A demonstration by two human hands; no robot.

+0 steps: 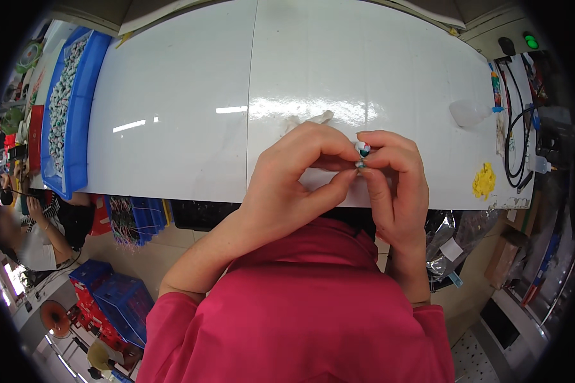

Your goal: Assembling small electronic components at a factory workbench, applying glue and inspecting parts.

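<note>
Over the near part of the white table (172, 83), my two hands meet in front of my body. Between their fingertips is a small rounded piece (363, 148), white with red and dark green patches; its exact kind is too small to make out. My left hand (300, 169) pinches it from the left with thumb and forefinger. My right hand (399, 175) has its thumb and fingers closed on it from the right. A crumpled whitish cloth or tissue (326, 117) lies on the table just behind my left hand, partly hidden by it.
A long blue tray (94, 83) full of small white and green pieces stands at the left. To the right are a translucent squeeze bottle (469, 113), a yellow lump (484, 181) and black cables (510, 153). Another person (38, 236) sits beyond the left edge.
</note>
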